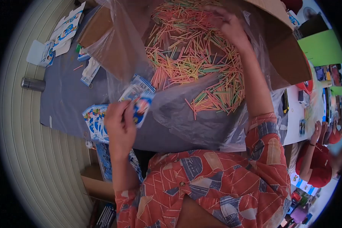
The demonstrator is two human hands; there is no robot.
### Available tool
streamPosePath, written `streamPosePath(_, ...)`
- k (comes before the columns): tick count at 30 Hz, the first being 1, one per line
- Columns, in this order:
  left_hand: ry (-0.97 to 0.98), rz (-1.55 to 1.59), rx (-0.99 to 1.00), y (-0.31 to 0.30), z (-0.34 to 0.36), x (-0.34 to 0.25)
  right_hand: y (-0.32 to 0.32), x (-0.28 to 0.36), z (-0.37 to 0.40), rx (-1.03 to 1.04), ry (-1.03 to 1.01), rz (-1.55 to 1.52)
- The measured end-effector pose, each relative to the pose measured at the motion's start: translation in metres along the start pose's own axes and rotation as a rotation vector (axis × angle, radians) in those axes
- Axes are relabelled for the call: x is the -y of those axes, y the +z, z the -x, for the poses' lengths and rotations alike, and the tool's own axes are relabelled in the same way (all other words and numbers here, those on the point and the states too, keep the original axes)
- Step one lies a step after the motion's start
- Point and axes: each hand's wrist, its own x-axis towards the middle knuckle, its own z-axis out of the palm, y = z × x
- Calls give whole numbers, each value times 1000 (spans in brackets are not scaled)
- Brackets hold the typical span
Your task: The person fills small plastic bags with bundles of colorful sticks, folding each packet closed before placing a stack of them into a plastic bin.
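My left hand (119,123) pinches 1 packet (140,100) by its edge, likely light and bendy, beside the bag (178,110); right hand (228,22) in its sticks (193,60), grip unclear.

Small packing workshop, hand-assembly kind of setup. Bulk coloured sticks (190,57) are heaped in a cardboard box (292,57) lined with a plastic bag (178,110), and stacks of identical printed packets (95,121) lie on a grey-covered worktable (64,95). Another person in red (315,159) sits at a neighbouring white table (292,114) cluttered with small goods.
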Motion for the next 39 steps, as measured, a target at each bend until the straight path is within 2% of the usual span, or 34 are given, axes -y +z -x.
streamPosePath(2, -55, -335, 0, -32, 40, 18, -6, -22, 9, 58, -179, 1489)
streamPosePath(3, -54, -333, 4, -31, 47, 18, -1, -20, 18, 58, -173, 1490)
streamPosePath(5, -89, -930, -63, -26, 57, 16, 22, -12, 28, 150, -280, 1580)
streamPosePath(6, -93, -935, -67, -24, 55, 13, 31, -6, 24, 150, -287, 1577)
streamPosePath(8, 42, -624, -88, -14, 41, 3, 43, 5, 20, 474, -221, 1452)
streamPosePath(9, 31, -626, -90, -6, 33, 1, 46, -2, 16, 484, -227, 1452)
streamPosePath(11, 108, -425, 142, 9, 11, -3, 48, -21, 4, 504, -481, 1317)
streamPosePath(12, 108, -424, 134, 17, 1, 0, 47, -20, 1, 503, -487, 1322)
streamPosePath(14, 83, -445, 280, 30, -12, 6, 45, -18, -5, 597, -498, 1364)
streamPosePath(17, 128, -458, 250, 33, -12, 6, 41, -23, 3, 697, -490, 1414)
streamPosePath(21, 166, -485, 203, 38, -7, 16, 47, -13, 10, 667, -526, 1413)
streamPosePath(23, 173, -500, 199, 38, -8, 14, 53, -7, 6, 814, -14, 1560)
streamPosePath(24, 178, -500, 194, 37, -8, 13, 49, -7, 4, 807, -15, 1565)
streamPosePath(26, 148, -413, 168, 35, -9, 13, 39, -12, -6, 481, -35, 797)
streamPosePath(27, 143, -413, 167, 34, -8, 13, 38, -16, -15, 486, -36, 797)
streamPosePath(29, 114, -326, 126, 34, -8, 13, 32, -28, -34, 248, 111, 934)
streamPosePath(30, 118, -324, 129, 35, -5, 16, 36, -40, -37, 244, 115, 935)
streamPosePath(32, 49, -162, 59, 36, 0, 27, 58, -64, -45, 176, -72, 1164)
streamPosePath(33, 47, -165, 59, 35, 0, 27, 68, -61, -55, 177, -74, 1161)
streamPosePath(35, 35, -162, 87, 32, -2, 23, 85, -55, -73, 237, 205, 1708)
streamPosePath(36, 31, -164, 88, 29, -3, 18, 86, -72, -82, 241, 203, 1706)
streamPosePath(38, -23, -163, 77, 25, -9, 8, 84, -114, -99, 112, -14, 1861)
streamPosePath(39, -20, -162, 73, 25, -8, 10, 83, -104, -92, 108, -16, 1864)
